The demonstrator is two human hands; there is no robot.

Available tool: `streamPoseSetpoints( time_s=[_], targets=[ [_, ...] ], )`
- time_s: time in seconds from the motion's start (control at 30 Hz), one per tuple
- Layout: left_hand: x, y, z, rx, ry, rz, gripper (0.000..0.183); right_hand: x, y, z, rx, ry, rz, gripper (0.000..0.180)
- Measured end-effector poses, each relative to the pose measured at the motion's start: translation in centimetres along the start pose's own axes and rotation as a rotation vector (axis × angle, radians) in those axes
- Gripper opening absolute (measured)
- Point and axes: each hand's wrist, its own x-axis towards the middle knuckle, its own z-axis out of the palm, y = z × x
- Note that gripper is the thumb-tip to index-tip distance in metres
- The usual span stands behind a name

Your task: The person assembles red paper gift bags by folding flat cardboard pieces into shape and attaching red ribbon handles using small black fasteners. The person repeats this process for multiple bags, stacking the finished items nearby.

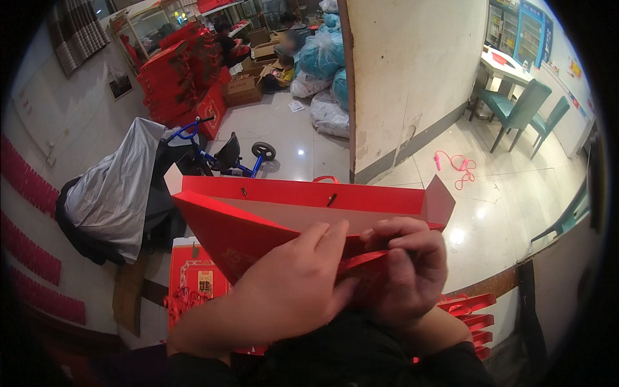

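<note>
A large red paper gift bag (208, 217) with a pale inside stands before me, its mouth open and facing up. Two small dark cord ends (331, 199) poke through its far rim. My left hand (300, 271) grips the near rim at the middle, fingers over the edge. My right hand (411, 266) is beside it on the same rim, fingers curled, with a red ribbon handle (365, 259) running between the two hands. What the right fingertips pinch is partly hidden.
Red printed bags (179, 261) lie below left, more stacked bags (478, 321) below right. Ahead are a blue tricycle (232, 155), a covered object (116, 193), a wall edge (352, 96) and a pink skipping rope (462, 169). People sit farther back among cartons and sacks.
</note>
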Motion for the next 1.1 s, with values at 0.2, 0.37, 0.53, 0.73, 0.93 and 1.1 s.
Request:
streamPoseSetpoints(
  time_s=[0.2,0.37,0.53,0.73,0.93,1.1],
  targets=[
    [-0.2,-1.9,-2.3,-0.088,-0.070,-0.048,0.035,1.2,-1.3,-4.1,0.023,-0.376,0.165,0.021],
    [0.1,-1.4,-2.8,0.299,0.021,0.054,0.020,1.6,-1.5,-4.2,-0.110,-0.440,0.169,0.023],
    [0.2,-3.0,-1.7,0.070,0.086,0.087,0.014,1.6,-2.0,-4.0,-0.097,-0.449,0.237,0.025],
    [0.9,-2.1,-1.7,-0.005,0.131,0.080,0.014,2.1,-3.6,-2.9,-0.494,-0.531,0.092,0.031],
    [1.5,-1.7,-1.0,-0.007,0.115,0.095,0.015,1.9,-1.8,-2.3,-0.626,-0.335,-0.044,0.014],
    [2.1,-1.7,-0.4,-0.001,0.113,0.103,0.013,1.8,-1.2,-2.3,-0.576,-0.287,0.080,0.010]
  ],
)
